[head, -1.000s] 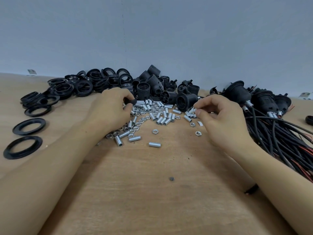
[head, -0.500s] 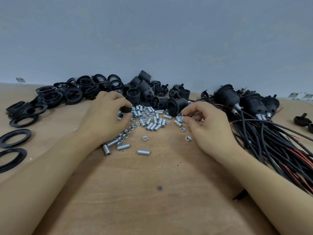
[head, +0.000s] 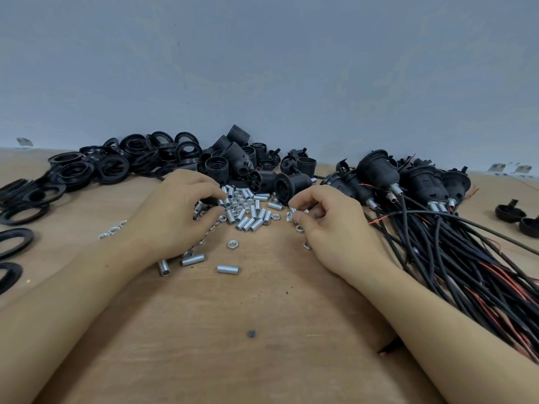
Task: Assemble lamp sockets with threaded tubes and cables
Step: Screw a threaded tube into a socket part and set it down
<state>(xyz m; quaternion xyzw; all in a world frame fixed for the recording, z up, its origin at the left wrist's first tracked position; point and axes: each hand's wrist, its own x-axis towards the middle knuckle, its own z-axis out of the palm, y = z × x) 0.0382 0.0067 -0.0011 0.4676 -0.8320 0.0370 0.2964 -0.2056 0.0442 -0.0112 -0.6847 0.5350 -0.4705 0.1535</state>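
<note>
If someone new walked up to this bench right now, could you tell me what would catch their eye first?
Most likely the shiny heap of threaded tubes and nuts at the table's middle, with the left hand and right hand curled over its two edges, the right pinching a small metal piece. Behind it rises a black pile of socket shells and rings, and at the right lies a thick bundle of cabled sockets fanning toward the near edge.
</note>
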